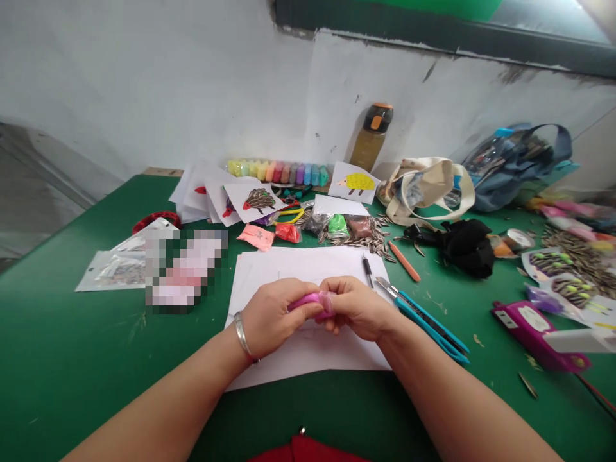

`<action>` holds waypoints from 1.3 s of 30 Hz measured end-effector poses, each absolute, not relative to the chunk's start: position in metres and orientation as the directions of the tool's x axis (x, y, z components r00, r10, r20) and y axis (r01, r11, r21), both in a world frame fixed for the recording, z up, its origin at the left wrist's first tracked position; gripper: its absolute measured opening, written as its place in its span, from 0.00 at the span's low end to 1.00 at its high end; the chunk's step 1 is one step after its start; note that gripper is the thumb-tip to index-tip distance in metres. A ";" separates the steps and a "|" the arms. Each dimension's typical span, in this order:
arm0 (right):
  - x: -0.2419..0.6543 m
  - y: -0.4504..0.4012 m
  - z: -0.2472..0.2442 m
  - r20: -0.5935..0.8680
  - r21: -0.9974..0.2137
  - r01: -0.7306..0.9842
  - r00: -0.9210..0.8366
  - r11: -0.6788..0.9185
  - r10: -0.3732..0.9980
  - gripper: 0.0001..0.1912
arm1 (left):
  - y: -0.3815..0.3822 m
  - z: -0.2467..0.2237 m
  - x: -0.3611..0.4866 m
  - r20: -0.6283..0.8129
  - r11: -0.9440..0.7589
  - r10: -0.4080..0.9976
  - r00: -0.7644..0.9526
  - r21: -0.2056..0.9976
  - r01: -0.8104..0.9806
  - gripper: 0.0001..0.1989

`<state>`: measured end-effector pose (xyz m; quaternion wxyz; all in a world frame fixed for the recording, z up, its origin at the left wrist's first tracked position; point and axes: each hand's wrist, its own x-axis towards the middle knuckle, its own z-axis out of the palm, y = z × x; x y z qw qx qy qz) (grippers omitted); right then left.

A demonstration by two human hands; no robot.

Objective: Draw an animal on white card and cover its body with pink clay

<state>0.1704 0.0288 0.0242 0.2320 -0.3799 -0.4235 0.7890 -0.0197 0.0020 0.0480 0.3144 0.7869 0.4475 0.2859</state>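
Note:
My left hand (pixel 275 316) and my right hand (pixel 360 309) meet over white paper (pixel 257 273) on the green table. Between them they hold a small bright pink packet (pixel 308 299), apparently modelling clay in clear plastic wrap. The left fingers wrap round its body. My right thumb and fingers pinch the crinkled plastic at its right end; part of the packet is hidden by the fingers. Just right of my right hand lie a black pen (pixel 367 271), a blue-handled utility knife (pixel 428 324) and an orange stick-like tool (pixel 404 261).
Clay packets in red (pixel 287 232) and green (pixel 337 226) lie beyond the paper near scattered sunflower seeds (pixel 375 240). Behind are hedgehog cards (pixel 255 201), a row of coloured clay (pixel 279 172) and a bottle (pixel 370 138). A magenta glue gun (pixel 534 333) lies right; plastic pouches (pixel 115 268) left.

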 end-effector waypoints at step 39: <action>0.174 0.031 0.025 -0.408 -0.898 0.136 -0.612 -0.419 0.678 0.11 | 0.004 0.050 -0.021 0.122 -0.383 0.886 0.446 0.735 0.559 0.07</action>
